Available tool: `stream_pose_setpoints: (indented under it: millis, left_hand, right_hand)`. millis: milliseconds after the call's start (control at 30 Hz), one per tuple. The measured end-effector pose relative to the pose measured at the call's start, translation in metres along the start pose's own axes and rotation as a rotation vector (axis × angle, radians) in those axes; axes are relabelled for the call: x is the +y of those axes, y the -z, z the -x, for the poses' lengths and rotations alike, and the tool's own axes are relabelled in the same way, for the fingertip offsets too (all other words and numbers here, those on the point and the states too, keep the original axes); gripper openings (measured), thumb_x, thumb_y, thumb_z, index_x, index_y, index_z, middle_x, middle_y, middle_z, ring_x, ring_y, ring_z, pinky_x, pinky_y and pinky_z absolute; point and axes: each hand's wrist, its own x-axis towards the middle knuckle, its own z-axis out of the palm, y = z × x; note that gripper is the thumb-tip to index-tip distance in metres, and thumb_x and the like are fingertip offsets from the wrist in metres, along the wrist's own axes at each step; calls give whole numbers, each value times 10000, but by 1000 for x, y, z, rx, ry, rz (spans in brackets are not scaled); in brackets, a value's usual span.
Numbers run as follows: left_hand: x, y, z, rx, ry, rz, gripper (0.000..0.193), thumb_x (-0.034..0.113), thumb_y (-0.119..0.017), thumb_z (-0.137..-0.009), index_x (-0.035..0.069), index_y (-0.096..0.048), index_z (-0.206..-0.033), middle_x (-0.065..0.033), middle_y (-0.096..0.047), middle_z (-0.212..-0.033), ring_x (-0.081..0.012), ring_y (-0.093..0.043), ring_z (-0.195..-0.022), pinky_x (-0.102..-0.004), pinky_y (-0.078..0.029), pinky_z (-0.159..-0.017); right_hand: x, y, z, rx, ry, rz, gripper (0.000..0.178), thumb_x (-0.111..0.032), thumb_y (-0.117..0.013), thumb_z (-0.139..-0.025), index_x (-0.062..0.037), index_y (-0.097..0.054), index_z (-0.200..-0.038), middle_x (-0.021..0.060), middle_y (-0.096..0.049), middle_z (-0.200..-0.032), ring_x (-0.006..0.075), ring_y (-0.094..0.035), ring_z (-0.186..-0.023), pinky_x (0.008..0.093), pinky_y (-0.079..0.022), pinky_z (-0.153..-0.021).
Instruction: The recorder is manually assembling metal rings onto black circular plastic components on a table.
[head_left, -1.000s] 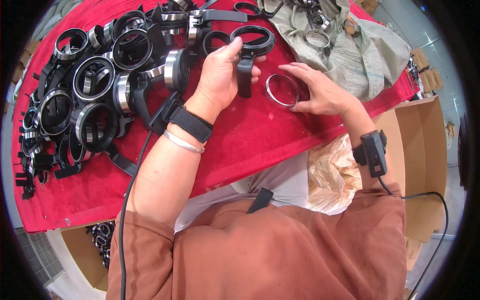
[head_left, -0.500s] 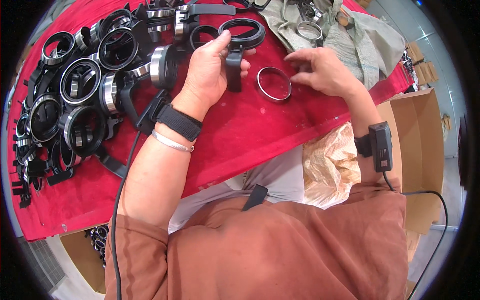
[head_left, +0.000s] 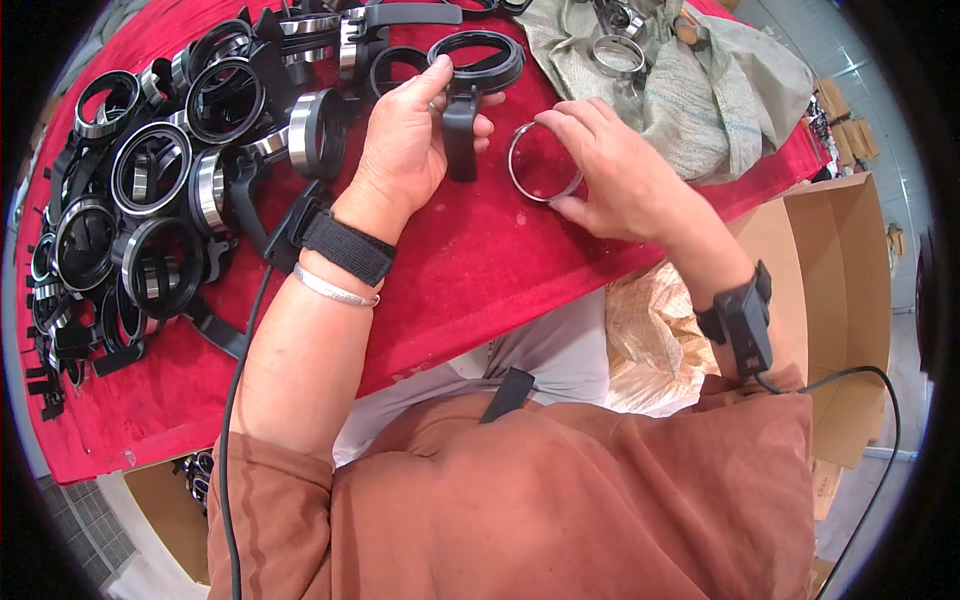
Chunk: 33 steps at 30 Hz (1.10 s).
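Note:
My left hand (head_left: 405, 140) is closed on a black ring-shaped part (head_left: 507, 78), with the thumb on its near rim. From that part a flat black tab (head_left: 460, 140) hangs down in front of the fingers. To its right, a thin silver metal ring (head_left: 511, 168) is between the fingers and thumb of my right hand (head_left: 625, 185). The fingers reach over its upper edge and the thumb is at its lower right. Whether the ring still touches the red cloth (head_left: 460, 250) I cannot tell.
Many black and silver ring parts (head_left: 208, 190) are heaped on the left of the table. A grey-green woven sack (head_left: 745, 100) lies at the far right, with loose silver rings (head_left: 597, 55) on it. Cardboard boxes (head_left: 850, 270) stand below the right edge.
My right hand has moved left and closed on the silver ring, which had been lying apart from it. My left hand still holds the black part in nearly the same place.

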Motion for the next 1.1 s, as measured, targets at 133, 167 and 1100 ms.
stream_pose_setpoints:
  millis: [133, 167, 1100]
  left_hand:
    - [2, -6, 1, 41, 29, -38, 370, 343, -429, -952, 45, -547, -1137, -129, -645, -945, -121, -568, -638, -273, -466, -582]
    - [2, -7, 2, 35, 28, -46, 373, 346, -430, -952, 43, -550, -1132, -129, -645, -946, -121, -568, -636, -275, -467, -583]
    - [3, -26, 11, -112, -4, -142, 401, 271, -346, -977, 53, -400, -1309, -112, -623, -917, -232, -644, -700, -324, -540, -600]
  right_hand:
    - [-15, -6, 11, 174, 73, 113, 629, -26, -649, -570, 54, -432, -1155, 199, -481, -1065, 354, -492, -970, 392, -425, -877]
    - [-17, -7, 14, 197, 65, 128, 625, -8, -623, -563, 52, -435, -1156, 206, -474, -1076, 357, -489, -975, 398, -421, -886]
    - [6, 49, -44, 210, -290, -194, 625, -305, -783, -582, 58, -575, -1046, 222, -601, -953, 331, -603, -906, 363, -477, -815]
